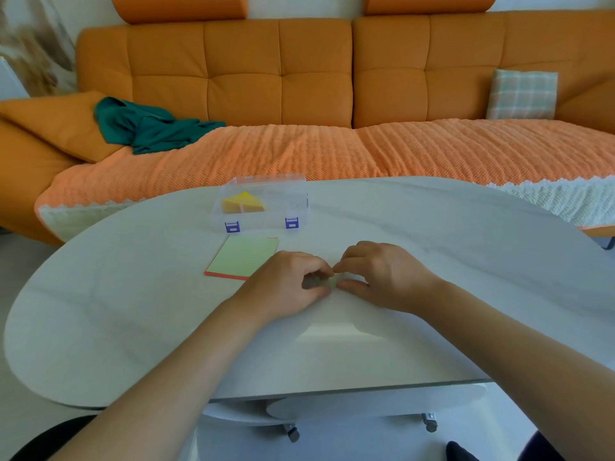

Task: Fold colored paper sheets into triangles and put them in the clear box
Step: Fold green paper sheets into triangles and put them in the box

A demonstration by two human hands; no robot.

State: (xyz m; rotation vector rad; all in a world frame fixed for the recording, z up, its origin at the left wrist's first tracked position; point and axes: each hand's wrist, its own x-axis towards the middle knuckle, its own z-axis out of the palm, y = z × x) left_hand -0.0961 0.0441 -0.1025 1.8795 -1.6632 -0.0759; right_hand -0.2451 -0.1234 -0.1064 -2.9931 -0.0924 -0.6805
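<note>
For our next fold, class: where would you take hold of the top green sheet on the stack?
The green sheet lies flat, so probably pinch its far right corner from the right, clear of the left hand pinching the folded paper.

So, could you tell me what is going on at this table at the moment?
A person is folding paper at the white table. The left hand and right hand meet over a small pale paper piece, each grip pinching it; its shape is too blurred to tell. To the left lies a stack of sheets, green on top with red beneath. Behind that, the clear box already holds yellow triangles.
</note>
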